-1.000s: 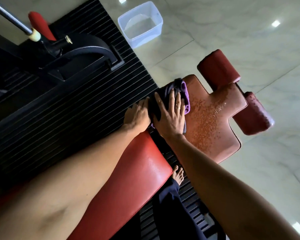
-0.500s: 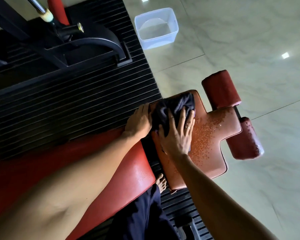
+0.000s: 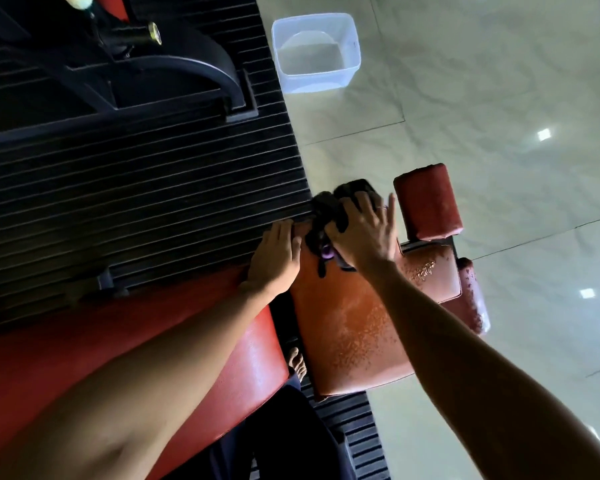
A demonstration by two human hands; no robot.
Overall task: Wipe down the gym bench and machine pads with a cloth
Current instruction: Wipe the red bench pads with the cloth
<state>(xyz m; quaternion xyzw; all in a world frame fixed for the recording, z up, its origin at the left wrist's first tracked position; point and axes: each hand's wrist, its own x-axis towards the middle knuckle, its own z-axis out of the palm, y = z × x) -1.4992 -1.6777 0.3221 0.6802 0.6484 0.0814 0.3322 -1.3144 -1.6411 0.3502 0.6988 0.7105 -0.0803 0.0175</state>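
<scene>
Head view looks down along two bare forearms to a worn red-brown seat pad (image 3: pixel 354 323). The dark cloth (image 3: pixel 329 209), bunched and with a purple fold showing at its near side, lies on the far corner of that pad, just beside the ribbed black mat (image 3: pixel 136 202). The right grip (image 3: pixel 364 233) presses down on the cloth with its fingers spread and nearly straight, and a ring shows on one finger. The left grip (image 3: pixel 276 258) rests on the pad's left edge, touching or nearly touching the cloth, with its fingers held close together and holding nothing. Whether its fingertips hook over the edge cannot be told.

Water droplets (image 3: pixel 361 337) bead across the middle of the seat pad and on its right arm. Two red roller pads flank that arm: the far roller pad (image 3: pixel 426 202) just beyond the right grip, the near roller pad (image 3: pixel 471 292) at the right, speckled with drops. A long red pad (image 3: pixel 257 358) runs under the left forearm, and a bare foot (image 3: pixel 297 362) shows in the gap between the two pads.

On the pale tiled floor (image 3: pixel 482 98) stands a clear plastic tub (image 3: pixel 316 53), well apart from the pads. A black machine frame (image 3: pixel 170 64) sits on the mat at upper left.
</scene>
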